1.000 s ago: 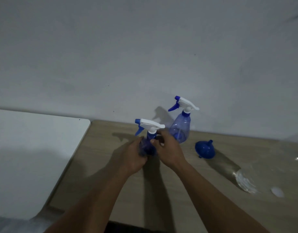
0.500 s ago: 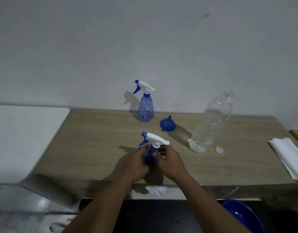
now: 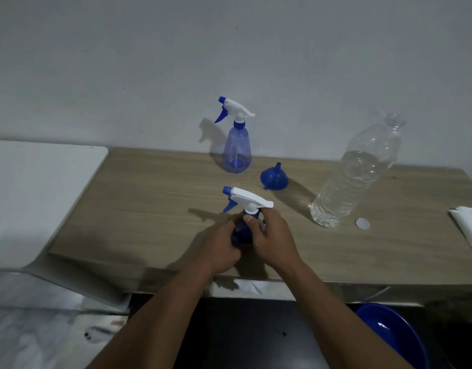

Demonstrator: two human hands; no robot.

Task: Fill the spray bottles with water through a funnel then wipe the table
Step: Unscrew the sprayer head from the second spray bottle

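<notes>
We see both hands on the near translucent blue spray bottle with a white trigger head [image 3: 247, 199], which stands at the front middle of the wooden surface [image 3: 149, 209]. The left hand [image 3: 220, 246] is curled round its body, and the right hand [image 3: 272, 241] pinches its neck just under the trigger head. Behind it, by the wall, stands a second blue spray bottle [image 3: 237, 153], with the small blue plastic funnel [image 3: 273, 177] lying mouth-down just beside it. To the right stands an uncapped clear plastic water bottle [image 3: 354, 174], partly full, its white cap [image 3: 362, 223] near its base.

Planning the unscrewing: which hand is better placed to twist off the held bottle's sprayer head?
Right hand: its fingers pinch the collar under the sprayer head; the left hand grips the bottle body.
</notes>
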